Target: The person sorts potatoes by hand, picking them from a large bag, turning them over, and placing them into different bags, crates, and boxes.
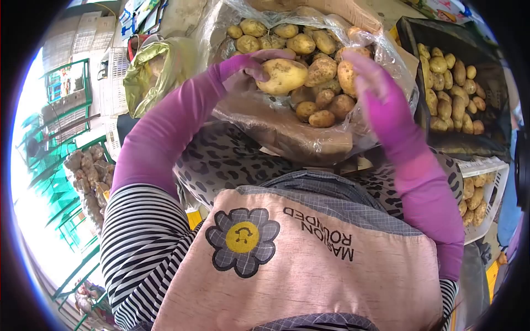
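My left hand (pixel 249 65), in a purple sleeve that reaches over its back, is closed on a large pale yellow potato (pixel 282 76) with dirt on its skin. It holds this potato over the near left part of a cardboard box (pixel 309 140) lined with clear plastic. Many smaller potatoes (pixel 322 71) fill the box. At the box's right side my right hand (pixel 376 88) is blurred by motion, its fingers stretched out and apart. Its fingertips overlap a brown potato (pixel 347 78) in this view.
A black-lined crate (pixel 491 124) of sorted potatoes stands at the right. Below it is a white crate (pixel 494 212) with more potatoes. A yellow-green plastic bag (pixel 146 83) sits left of the box. Filled net sacks (pixel 91 176) stand farther left, by green metal racks.
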